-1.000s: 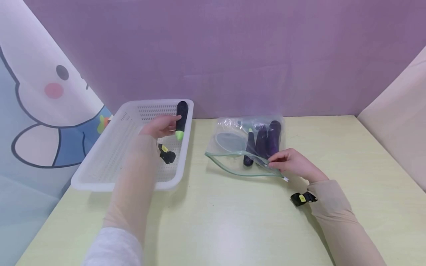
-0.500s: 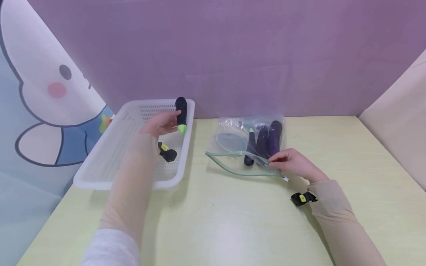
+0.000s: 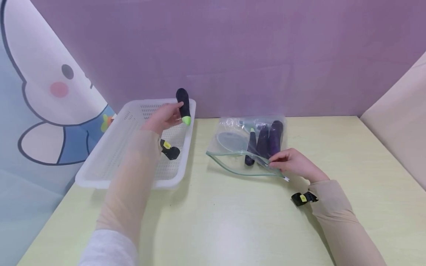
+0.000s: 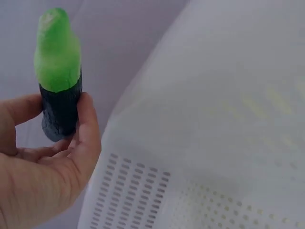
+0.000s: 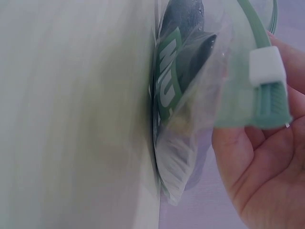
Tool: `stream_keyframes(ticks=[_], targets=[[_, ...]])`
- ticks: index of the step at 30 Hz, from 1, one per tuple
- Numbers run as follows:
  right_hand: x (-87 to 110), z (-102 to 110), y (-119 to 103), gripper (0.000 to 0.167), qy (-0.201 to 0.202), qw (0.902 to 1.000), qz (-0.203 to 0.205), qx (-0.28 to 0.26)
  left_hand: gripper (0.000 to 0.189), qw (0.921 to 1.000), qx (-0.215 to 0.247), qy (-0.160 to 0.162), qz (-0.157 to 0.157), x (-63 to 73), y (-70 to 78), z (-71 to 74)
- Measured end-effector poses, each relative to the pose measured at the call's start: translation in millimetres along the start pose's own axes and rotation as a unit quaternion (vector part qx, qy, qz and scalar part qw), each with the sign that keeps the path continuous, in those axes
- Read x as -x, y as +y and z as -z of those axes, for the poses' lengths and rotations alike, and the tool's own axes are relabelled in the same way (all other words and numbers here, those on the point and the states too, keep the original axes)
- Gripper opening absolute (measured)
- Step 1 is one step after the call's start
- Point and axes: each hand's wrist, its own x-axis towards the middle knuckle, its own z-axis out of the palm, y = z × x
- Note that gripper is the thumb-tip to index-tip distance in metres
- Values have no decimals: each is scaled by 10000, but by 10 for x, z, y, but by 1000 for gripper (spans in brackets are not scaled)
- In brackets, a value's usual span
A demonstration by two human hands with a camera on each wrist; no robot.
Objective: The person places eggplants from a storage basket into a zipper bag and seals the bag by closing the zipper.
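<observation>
My left hand (image 3: pixel 166 116) grips a dark purple eggplant (image 3: pixel 184 105) with a bright green stem end, over the right side of a white plastic basket (image 3: pixel 182 171). In the left wrist view, thumb and fingers close round the dark part of the eggplant (image 4: pixel 59 62), green end up. With thumb and fingers, my right hand (image 3: pixel 296 165) pinches the right corner of a clear zip bag's (image 3: pixel 219 159) mouth, which gapes toward me. Several dark eggplants (image 3: pixel 274 138) lie inside the bag. The right wrist view shows the bag's white slider (image 5: pixel 267 66) beside the right hand.
The basket, with slotted walls, stands on the left of the pale table (image 3: pixel 216 221). A purple cloth backdrop (image 3: pixel 226 55) rises behind the table, and a cartoon-printed cloth (image 3: pixel 43 125) hangs at left. Black straps (image 3: pixel 170 150) are on both wrists.
My left hand has lifted the eggplant up and slightly right, from within the basket to its right rim. The right hand stays at the bag's corner. The head view shifts slightly.
</observation>
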Motion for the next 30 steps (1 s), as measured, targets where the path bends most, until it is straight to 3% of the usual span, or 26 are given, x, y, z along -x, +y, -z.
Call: stream_keyframes(ticks=[4, 11, 22, 30], targets=[[-5, 0, -4, 22, -12, 10000, 18, -6, 15, 9998, 89, -29, -198, 44, 74, -109], [-14, -2, -5, 22, -18, 10000, 8, 29, 47, 9997, 14, -22, -239, 126, 136, -313], [-5, 6, -16, 23, -21, 10000, -23, 4, 45, 9955, -371, -484, -720, 417, 206, -798], [-6, 2, -25, 23, -37, 10000, -2, 29, 44, 9901, -634, -946, -824, 641, 162, -1029]])
